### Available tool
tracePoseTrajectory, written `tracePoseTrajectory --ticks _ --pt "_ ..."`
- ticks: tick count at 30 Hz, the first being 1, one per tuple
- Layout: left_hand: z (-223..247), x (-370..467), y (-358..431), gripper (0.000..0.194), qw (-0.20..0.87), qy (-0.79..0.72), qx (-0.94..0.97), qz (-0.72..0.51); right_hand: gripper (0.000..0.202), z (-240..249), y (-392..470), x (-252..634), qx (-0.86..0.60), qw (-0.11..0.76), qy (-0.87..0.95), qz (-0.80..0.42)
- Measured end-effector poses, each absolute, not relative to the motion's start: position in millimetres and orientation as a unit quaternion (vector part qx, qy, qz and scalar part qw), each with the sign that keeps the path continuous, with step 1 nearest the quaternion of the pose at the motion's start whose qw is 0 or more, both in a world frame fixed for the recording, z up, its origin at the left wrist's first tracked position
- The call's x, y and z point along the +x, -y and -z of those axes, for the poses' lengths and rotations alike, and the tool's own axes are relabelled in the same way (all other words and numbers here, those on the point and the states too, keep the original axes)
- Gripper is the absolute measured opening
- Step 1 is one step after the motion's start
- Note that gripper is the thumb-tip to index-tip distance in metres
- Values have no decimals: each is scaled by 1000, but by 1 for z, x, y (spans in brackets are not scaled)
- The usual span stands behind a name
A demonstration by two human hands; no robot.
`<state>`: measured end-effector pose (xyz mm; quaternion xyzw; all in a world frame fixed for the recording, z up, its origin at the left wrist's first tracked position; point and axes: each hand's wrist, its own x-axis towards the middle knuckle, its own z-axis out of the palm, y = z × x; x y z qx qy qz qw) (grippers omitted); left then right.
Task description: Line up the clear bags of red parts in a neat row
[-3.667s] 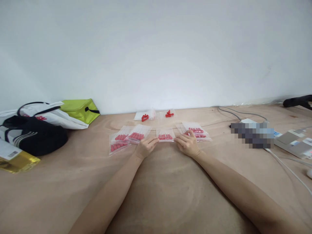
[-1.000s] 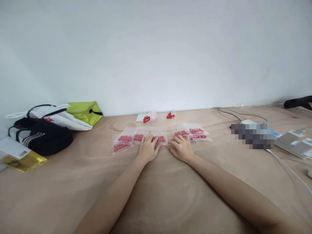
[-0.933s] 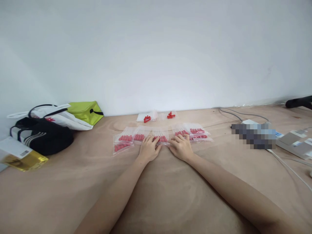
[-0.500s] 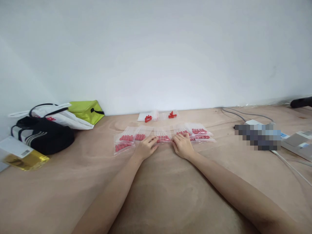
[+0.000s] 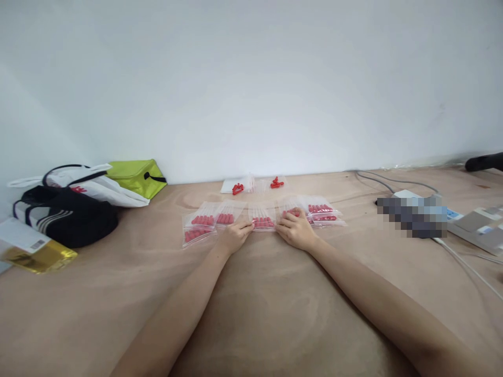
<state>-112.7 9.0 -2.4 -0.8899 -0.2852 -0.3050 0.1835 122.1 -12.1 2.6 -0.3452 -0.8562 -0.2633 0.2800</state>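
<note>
Both hands — left hand [image 5: 232, 236], right hand [image 5: 295, 230] — pinch the small zip bag [image 5: 262, 218] of red capsules [image 5: 263, 222] by its near corners on the wooden table [image 5: 259, 309].

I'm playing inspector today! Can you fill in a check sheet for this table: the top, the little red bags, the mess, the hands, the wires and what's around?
Surface: bare wooden table.
Job's things: row of clear bags of red pieces; two small heaps of loose red pieces behind.
Clutter: black bag, white bag, green pouch, yellow packet, flat boxes.
Hands: left hand and right hand rest on the middle bag's edges.
Cables: white cable, grey cables.
Surroundings: plain white wall.
</note>
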Motion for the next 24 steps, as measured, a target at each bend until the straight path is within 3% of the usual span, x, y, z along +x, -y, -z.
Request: tracePoseTrajectory --ticks 10,19,24 --pt "-1 -113 -9 27 147 326 -879 315 26 -1 4 122 -312 263 873 269" --pt "1 -111 -9 26 139 311 -875 344 26 -4 5 116 -331 289 851 289" --pt "-4 -104 -7 16 167 283 -871 364 24 -3 3 113 -319 320 845 285"
